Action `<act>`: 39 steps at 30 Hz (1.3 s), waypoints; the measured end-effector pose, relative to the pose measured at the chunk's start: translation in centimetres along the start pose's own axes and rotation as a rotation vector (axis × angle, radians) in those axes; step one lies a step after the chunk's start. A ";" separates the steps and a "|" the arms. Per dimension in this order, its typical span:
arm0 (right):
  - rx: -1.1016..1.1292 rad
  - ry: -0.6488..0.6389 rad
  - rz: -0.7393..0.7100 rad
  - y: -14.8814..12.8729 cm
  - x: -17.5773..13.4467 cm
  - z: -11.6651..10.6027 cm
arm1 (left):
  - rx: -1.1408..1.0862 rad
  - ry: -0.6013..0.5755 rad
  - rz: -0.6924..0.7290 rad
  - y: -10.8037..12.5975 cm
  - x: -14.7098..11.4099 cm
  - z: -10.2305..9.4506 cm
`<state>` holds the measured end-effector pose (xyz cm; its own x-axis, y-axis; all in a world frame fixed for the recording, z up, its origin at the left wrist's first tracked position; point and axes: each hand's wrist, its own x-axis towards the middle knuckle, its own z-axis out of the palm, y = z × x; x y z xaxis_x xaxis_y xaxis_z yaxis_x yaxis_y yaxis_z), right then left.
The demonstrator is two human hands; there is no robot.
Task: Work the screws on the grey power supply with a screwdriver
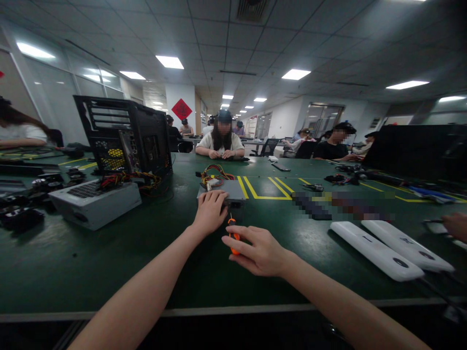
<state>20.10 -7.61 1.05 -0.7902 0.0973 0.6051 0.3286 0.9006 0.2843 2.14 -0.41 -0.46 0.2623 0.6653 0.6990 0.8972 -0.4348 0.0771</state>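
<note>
A grey computer power supply unit [237, 188] sits on the green table in front of me, its coloured cables [215, 170] bunched at the far side. My left hand [210, 210] grips it at the near left, fingers over the top and thumb down against the front; the palm covers part of the box. In my right hand [257, 249] is a screwdriver [233, 238] with an orange and black handle, held between thumb and fingers. Its thin shaft points up and away, close to the unit's near face. Whether the tip touches the unit, I cannot tell.
Left stand a black computer case [127, 136] and another power supply unit [98, 201], with dark parts [22, 214] beside them. White elongated devices [375, 248] and a dark flat object [312, 206] lie right. A person [221, 138] sits opposite; another person's hand [456, 226] shows at the right edge.
</note>
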 end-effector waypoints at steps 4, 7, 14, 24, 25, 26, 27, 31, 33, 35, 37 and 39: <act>-0.036 0.103 0.008 0.1 -0.2 0.3 | 0.004 0.004 0.007 0.0 0.0 0.0; -0.071 0.144 0.011 0.2 -0.3 0.3 | -0.002 0.008 0.011 0.0 0.0 0.0; -0.097 0.083 -0.009 -0.1 -0.1 -0.1 | -0.007 0.009 0.004 0.1 0.0 0.0; 0.022 0.125 0.080 0.1 -0.2 0.3 | -0.002 0.005 0.001 0.1 0.0 0.0; 0.009 0.085 0.069 0.1 -0.2 0.2 | -0.003 0.005 0.002 0.1 0.0 0.1; -0.010 0.057 0.056 0.0 -0.1 0.2 | -0.004 0.005 0.002 0.1 0.0 0.1; -0.028 0.048 0.046 0.0 -0.1 0.2 | -0.004 0.005 0.001 0.1 0.0 0.1; -0.016 0.148 0.115 0.4 -0.3 0.8 | -0.001 0.004 -0.003 0.1 0.0 0.1; 0.024 0.169 0.176 0.4 -0.5 0.9 | -0.002 0.003 -0.001 0.1 0.0 0.0; 0.051 0.141 0.185 0.3 -0.5 0.7 | -0.003 0.004 -0.001 0.1 0.0 0.0; 0.037 0.088 0.150 0.1 -0.4 0.4 | -0.002 0.008 0.000 0.1 0.0 0.0; -0.021 0.047 0.106 0.0 -0.3 0.2 | -0.002 0.009 0.004 0.1 0.0 0.0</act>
<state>20.18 -7.57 0.74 -0.7251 0.1712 0.6671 0.4205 0.8772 0.2319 2.21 -0.44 -0.48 0.2625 0.6578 0.7060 0.8954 -0.4388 0.0759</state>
